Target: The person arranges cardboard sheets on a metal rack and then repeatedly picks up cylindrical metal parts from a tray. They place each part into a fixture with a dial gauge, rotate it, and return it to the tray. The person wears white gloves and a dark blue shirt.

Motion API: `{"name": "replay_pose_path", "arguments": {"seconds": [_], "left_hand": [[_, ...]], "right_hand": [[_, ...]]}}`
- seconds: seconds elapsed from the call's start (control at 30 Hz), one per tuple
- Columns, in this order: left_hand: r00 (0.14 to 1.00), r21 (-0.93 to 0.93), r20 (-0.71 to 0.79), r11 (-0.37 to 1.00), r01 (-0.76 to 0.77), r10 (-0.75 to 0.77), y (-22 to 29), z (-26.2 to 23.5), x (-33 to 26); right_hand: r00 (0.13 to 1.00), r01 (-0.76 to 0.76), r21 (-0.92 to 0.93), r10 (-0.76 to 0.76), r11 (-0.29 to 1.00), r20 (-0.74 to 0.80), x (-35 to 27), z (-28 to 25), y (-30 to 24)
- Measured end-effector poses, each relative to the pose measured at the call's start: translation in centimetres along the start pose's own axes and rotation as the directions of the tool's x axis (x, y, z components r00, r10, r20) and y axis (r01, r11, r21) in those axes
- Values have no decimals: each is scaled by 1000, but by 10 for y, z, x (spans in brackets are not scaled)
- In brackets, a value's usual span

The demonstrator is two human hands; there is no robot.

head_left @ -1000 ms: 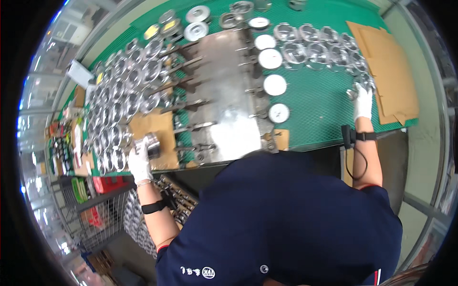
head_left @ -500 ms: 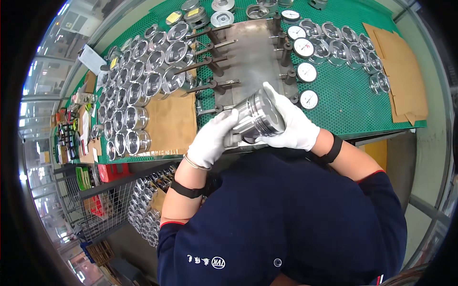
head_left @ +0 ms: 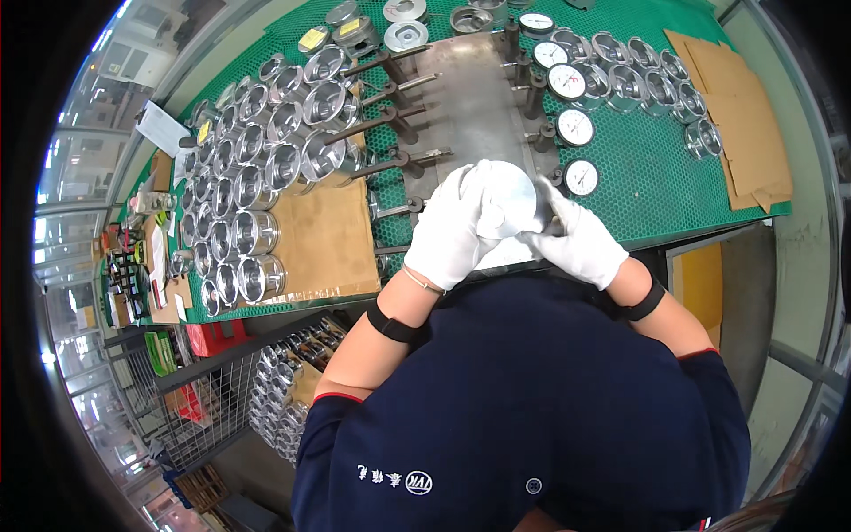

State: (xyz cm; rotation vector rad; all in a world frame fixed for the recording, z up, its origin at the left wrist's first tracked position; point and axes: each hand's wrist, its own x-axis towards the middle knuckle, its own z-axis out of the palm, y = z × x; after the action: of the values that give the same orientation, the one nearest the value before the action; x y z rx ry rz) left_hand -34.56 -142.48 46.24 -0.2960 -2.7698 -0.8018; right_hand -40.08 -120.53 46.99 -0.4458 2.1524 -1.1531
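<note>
A silver engine piston (head_left: 511,193) is between my gloved hands at the near edge of the bench, its flat round crown facing up. My left hand (head_left: 454,229), in a white glove, closes around the piston's left side with the fingers over its rim. At the right side my right hand (head_left: 581,245), also in a white glove, has curled fingers against the piston's edge; its fingertips are slightly blurred. Beyond the hands lies a metal plate (head_left: 479,102) flanked by posts with rods and round white dial gauges (head_left: 581,176). The piston's skirt is mostly hidden.
Many pistons (head_left: 255,232) stand in rows on cardboard (head_left: 324,239) at left. Another group (head_left: 626,87) stands at back right, beside brown cardboard sheets (head_left: 736,124). Green mesh matting (head_left: 638,191) covers the bench. Below left, a wire cart (head_left: 213,399) stands near more pistons.
The piston has turned from lying sideways to crown up and moved slightly right. Both hands shifted right with it, and the left hand now reaches higher around its rim.
</note>
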Motion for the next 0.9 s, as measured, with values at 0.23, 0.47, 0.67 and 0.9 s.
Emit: {"name": "replay_pose_path", "arguments": {"seconds": [0.23, 0.47, 0.67, 0.9], "left_hand": [[1000, -143, -4, 990, -17, 16, -9, 0, 18], [999, -155, 2, 987, 46, -47, -8, 3, 18], [999, -155, -32, 987, 29, -35, -8, 5, 16], [997, -145, -74, 989, -20, 10, -7, 6, 17]], "right_hand": [[961, -225, 537, 93, 813, 261, 1, 10, 18], [967, -217, 542, 102, 812, 235, 2, 12, 19], [963, -242, 512, 141, 824, 230, 2, 11, 15], [962, -238, 487, 133, 840, 241, 2, 10, 16]]}}
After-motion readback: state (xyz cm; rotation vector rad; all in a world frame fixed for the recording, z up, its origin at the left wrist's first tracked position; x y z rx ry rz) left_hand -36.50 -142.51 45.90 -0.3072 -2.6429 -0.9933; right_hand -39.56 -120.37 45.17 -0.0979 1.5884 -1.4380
